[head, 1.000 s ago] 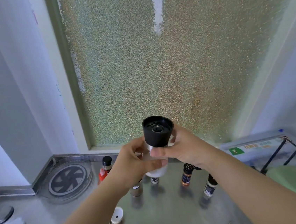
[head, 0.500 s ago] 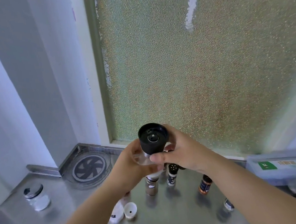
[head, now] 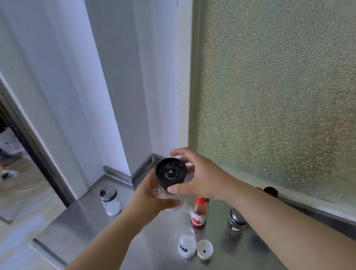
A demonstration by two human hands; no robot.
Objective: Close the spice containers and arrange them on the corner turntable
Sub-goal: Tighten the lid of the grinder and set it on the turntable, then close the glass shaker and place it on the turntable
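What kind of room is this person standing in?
Most likely a home kitchen. A brushed stainless-steel counter runs into a corner under a frosted pebbled-glass window, and seasonings stand on it: a red-capped sauce bottle and a clear glass shaker with a metal lid.

Steel counter [head: 127,245] fills the lower frame, raised metal lip at the back. Frosted pebbled window [head: 288,83] on the right in a pale green frame, white smear near the top. White wall [head: 79,79] meets it at the corner. Doorway [head: 1,153] at left, floor clutter beyond, possibly bags, too blurred to tell.
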